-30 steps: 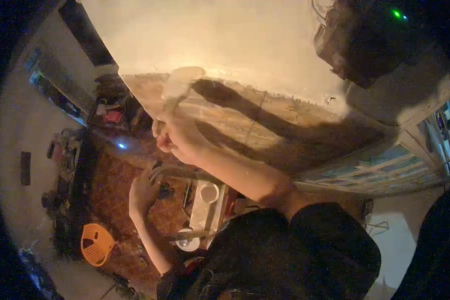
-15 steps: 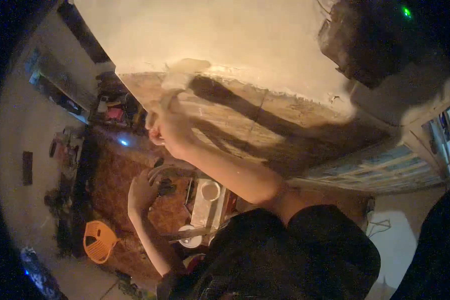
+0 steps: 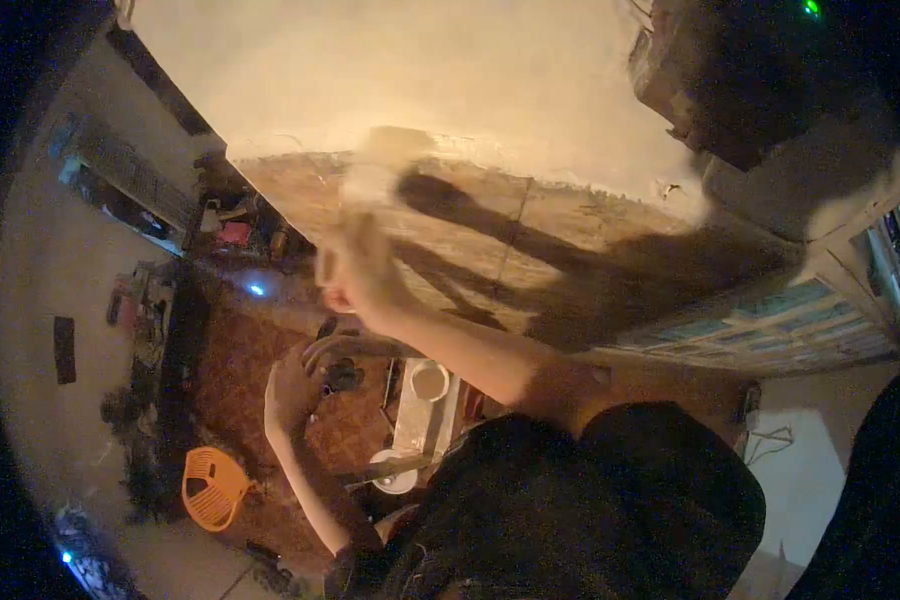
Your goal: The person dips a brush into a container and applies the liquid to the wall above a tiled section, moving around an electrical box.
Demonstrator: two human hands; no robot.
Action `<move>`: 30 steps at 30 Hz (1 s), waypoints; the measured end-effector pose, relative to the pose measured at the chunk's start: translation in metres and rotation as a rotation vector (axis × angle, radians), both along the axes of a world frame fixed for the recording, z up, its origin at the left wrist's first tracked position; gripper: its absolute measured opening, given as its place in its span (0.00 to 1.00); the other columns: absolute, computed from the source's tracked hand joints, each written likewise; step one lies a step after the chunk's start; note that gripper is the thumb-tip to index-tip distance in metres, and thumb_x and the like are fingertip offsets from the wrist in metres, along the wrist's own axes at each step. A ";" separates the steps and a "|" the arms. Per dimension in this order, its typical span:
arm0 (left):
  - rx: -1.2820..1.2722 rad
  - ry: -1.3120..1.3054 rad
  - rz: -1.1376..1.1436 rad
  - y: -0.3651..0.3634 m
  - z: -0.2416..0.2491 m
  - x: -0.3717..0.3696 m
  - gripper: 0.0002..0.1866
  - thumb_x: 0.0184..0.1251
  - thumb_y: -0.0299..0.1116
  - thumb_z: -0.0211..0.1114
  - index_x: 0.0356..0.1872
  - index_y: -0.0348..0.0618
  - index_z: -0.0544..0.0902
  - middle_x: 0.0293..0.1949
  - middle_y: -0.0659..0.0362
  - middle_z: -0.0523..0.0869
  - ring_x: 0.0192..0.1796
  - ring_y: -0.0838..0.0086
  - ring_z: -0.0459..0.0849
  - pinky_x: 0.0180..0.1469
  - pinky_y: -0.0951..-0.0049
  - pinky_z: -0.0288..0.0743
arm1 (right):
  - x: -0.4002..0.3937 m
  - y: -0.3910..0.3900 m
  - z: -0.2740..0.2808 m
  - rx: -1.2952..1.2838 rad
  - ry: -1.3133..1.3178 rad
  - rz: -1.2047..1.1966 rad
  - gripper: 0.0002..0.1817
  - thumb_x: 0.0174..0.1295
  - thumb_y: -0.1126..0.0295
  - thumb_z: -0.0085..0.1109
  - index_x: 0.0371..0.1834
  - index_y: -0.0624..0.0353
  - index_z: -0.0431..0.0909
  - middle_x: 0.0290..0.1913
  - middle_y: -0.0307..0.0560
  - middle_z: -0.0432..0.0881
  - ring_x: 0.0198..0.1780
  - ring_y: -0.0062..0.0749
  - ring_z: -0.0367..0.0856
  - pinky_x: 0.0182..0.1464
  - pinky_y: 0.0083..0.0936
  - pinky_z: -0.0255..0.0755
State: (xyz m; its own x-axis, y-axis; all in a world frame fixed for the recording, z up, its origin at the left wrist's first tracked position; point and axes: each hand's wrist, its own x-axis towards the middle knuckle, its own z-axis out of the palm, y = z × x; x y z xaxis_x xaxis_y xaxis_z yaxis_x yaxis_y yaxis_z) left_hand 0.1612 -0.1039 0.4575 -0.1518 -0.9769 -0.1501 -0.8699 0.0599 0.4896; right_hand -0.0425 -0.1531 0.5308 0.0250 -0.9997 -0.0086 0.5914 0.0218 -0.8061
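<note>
My right hand point(image 3: 365, 275) is closed around a pale, motion-blurred object point(image 3: 375, 180), whose exact kind I cannot make out. That object is at the border between the pale upper part and the streaked brown lower part of a wall point(image 3: 560, 225); contact is unclear. Dark shadows of the arm and object fall on the brown part. Lower in the view, my left hand point(image 3: 293, 385) hangs over the reddish floor, its fingers slightly bent and apart, with nothing visible in them.
A white round container point(image 3: 430, 380) stands on a pale narrow surface point(image 3: 413, 425), near a white round dish point(image 3: 395, 473). An orange slatted plastic item point(image 3: 215, 488) is at the lower left. A dark bulky shape point(image 3: 740, 90) is at the upper right.
The view has shifted slightly. My right hand and the pale object have moved a little right and down in the picture. My left hand keeps nearly the same pose.
</note>
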 end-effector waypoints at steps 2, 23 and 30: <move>-0.028 0.001 -0.008 0.002 0.006 -0.004 0.19 0.64 0.41 0.61 0.45 0.32 0.79 0.41 0.39 0.83 0.46 0.45 0.82 0.45 0.52 0.74 | 0.010 -0.006 0.010 0.111 -0.077 0.065 0.14 0.72 0.58 0.44 0.34 0.57 0.64 0.17 0.44 0.70 0.10 0.27 0.65 0.09 0.20 0.55; 0.078 0.028 0.094 0.003 0.010 -0.006 0.21 0.63 0.42 0.60 0.50 0.37 0.78 0.41 0.38 0.83 0.48 0.42 0.80 0.48 0.50 0.74 | 0.009 0.025 0.002 -0.123 0.089 -0.214 0.09 0.73 0.60 0.45 0.40 0.50 0.61 0.20 0.41 0.70 0.12 0.22 0.64 0.09 0.17 0.52; -0.025 -0.027 0.000 -0.003 -0.010 0.008 0.21 0.61 0.42 0.61 0.50 0.37 0.79 0.41 0.42 0.84 0.48 0.43 0.80 0.49 0.51 0.74 | 0.014 -0.006 0.013 0.133 -0.206 0.041 0.09 0.69 0.63 0.52 0.43 0.51 0.64 0.19 0.40 0.71 0.12 0.22 0.61 0.11 0.19 0.47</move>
State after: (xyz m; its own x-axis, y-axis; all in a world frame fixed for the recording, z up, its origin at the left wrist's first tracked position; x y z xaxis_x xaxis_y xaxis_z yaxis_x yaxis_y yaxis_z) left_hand 0.1696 -0.1068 0.4477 -0.1483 -0.9804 -0.1297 -0.8827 0.0721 0.4644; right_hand -0.0282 -0.1588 0.5438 0.0806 -0.9882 -0.1306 0.7395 0.1471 -0.6568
